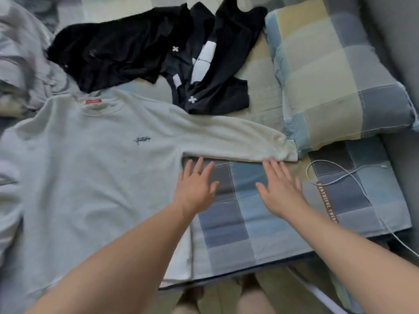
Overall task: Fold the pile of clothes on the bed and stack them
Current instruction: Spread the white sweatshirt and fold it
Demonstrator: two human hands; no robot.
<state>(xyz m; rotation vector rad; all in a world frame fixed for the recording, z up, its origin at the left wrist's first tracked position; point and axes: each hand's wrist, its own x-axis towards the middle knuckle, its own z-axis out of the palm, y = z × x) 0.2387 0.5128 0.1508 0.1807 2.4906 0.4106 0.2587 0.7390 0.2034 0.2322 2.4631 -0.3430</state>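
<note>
A pale grey long-sleeved sweatshirt (90, 168) lies flat and face up on the bed, with a small dark logo on the chest and a red neck label. Its right-hand sleeve (229, 137) stretches out straight toward the pillow. My left hand (196, 186) hovers open just below the armpit of that sleeve, fingers spread. My right hand (280, 188) is open too, its fingertips at the sleeve's cuff. Behind the sweatshirt lies a heap of black clothes (145, 48) with white patches and crosses, unfolded.
A checked blue and yellow pillow (335, 71) sits at the right. The checked bedsheet (249, 220) shows under my hands, with a white charging cable (353, 177) looping across it. Crumpled grey bedding (20, 62) lies at the far left. The bed's edge runs along the bottom.
</note>
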